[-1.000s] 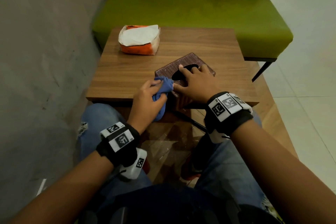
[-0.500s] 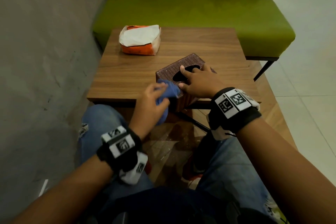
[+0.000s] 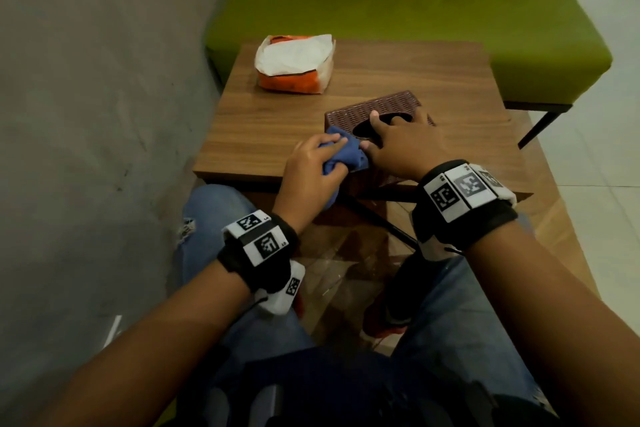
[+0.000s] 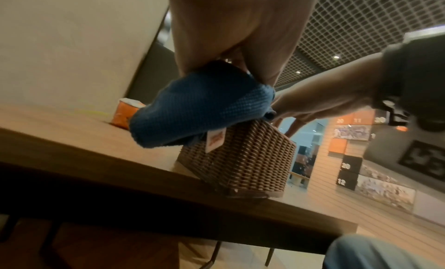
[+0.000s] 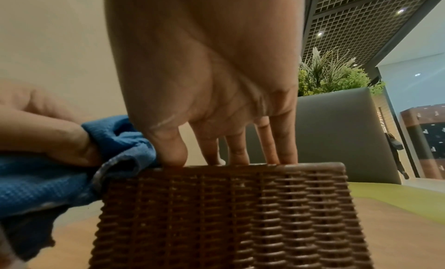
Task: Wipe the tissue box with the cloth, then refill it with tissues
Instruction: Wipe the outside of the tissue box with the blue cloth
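Note:
A brown woven tissue box (image 3: 388, 107) (image 4: 243, 162) (image 5: 228, 216) stands at the near edge of the wooden table (image 3: 277, 125), its oval top slot dark. My left hand (image 3: 311, 166) grips a bunched blue cloth (image 3: 341, 154) (image 4: 197, 109) (image 5: 36, 183) and presses it on the box's near left top corner. My right hand (image 3: 398, 142) lies flat on the box's top with straight fingers (image 5: 238, 147), some reaching into the slot. An orange pack of white tissues (image 3: 294, 62) (image 4: 125, 113) lies at the table's far left.
A green bench (image 3: 415, 10) runs behind the table. A grey wall (image 3: 86, 114) closes the left side. My knees in blue jeans (image 3: 214, 218) sit under the table's near edge. Tiled floor (image 3: 606, 166) lies to the right.
My left hand has moved the cloth up from the box's near left side onto its top corner. The right hand stays on the box top.

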